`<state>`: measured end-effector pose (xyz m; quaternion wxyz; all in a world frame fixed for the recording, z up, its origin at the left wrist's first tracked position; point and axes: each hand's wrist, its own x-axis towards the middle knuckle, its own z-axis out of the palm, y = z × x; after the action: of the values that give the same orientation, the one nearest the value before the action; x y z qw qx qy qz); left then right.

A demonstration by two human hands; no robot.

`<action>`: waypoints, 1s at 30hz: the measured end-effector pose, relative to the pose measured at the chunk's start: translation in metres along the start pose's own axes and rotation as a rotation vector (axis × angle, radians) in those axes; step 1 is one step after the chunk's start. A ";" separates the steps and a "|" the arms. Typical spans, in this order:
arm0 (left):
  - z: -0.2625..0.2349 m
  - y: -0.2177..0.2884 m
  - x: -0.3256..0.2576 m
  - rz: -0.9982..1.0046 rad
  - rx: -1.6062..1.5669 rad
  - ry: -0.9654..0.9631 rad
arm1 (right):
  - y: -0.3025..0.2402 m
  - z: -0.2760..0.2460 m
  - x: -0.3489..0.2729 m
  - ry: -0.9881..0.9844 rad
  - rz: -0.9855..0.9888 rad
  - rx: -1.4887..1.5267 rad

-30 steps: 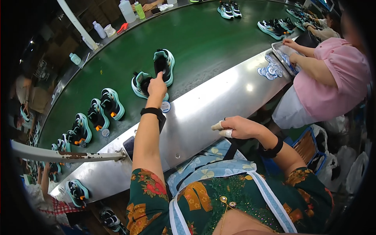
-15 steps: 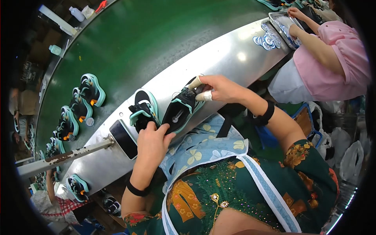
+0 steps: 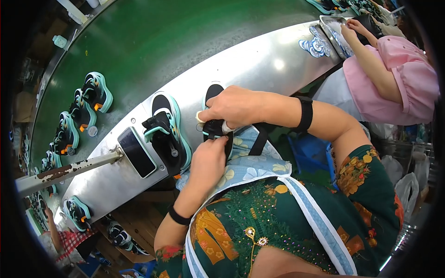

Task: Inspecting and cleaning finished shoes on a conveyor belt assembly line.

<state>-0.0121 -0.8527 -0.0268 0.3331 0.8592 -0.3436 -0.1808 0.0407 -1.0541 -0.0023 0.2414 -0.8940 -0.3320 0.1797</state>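
Observation:
A black sneaker (image 3: pixel 213 91) with a teal sole lies on the metal ledge in front of me, its toe pointing away. My right hand (image 3: pixel 234 107), with pale covers on the thumb and a fingertip, closes over the sneaker's lace area from above. At its ankle opening, my left hand (image 3: pixel 209 160) grips the collar with bent fingers. The heel is mostly hidden behind that hand. The matching sneaker (image 3: pixel 172 149) stands just to the left, apart from both hands, its tongue raised and a small round mark visible on the insole.
A phone (image 3: pixel 137 152) lies left of the shoes, beside a rusty metal bar (image 3: pixel 74 171). Several similar sneakers (image 3: pixel 96 92) line the green conveyor (image 3: pixel 153 51). At the right, a person in pink (image 3: pixel 384 74) works over a metal tray, near a pile of blue-and-white pieces (image 3: pixel 316 45).
My left hand has left the left sneaker and moved right onto the other one's collar. My right hand has shifted left over its laces. That sneaker has turned straighter; the left one is released.

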 end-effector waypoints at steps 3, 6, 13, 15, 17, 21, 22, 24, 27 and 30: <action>-0.019 -0.001 -0.013 -0.069 -0.231 0.098 | -0.002 0.013 -0.008 0.055 0.008 -0.054; -0.001 -0.008 -0.007 -0.089 -0.113 0.243 | -0.001 0.022 -0.022 0.179 -0.078 -0.099; -0.005 -0.001 0.004 -0.311 -0.250 0.209 | -0.011 0.038 -0.034 0.218 0.016 -0.083; -0.020 0.008 0.007 -0.530 -0.549 0.087 | -0.008 0.038 -0.030 0.183 0.050 -0.076; -0.030 0.010 0.012 -0.718 -0.862 -0.159 | -0.002 0.033 -0.035 0.135 0.072 -0.031; -0.007 -0.004 0.016 -0.697 -1.032 -0.212 | 0.005 0.021 -0.040 0.175 0.061 0.526; 0.001 0.009 0.018 -0.702 -0.979 -0.104 | 0.009 0.033 -0.039 0.295 0.048 0.319; 0.007 0.010 0.019 -0.712 -0.990 -0.078 | 0.007 0.043 -0.040 0.447 0.015 -0.006; 0.005 0.006 0.020 -0.718 -1.008 -0.054 | 0.021 0.028 -0.033 0.319 -0.008 0.382; 0.008 0.004 0.018 -0.663 -0.953 -0.100 | 0.015 0.024 -0.031 0.322 0.036 0.309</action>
<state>-0.0057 -0.8718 -0.0312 0.5919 0.6667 0.0479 -0.4505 0.0147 -1.0777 -0.0249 0.4222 -0.8693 -0.2416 0.0877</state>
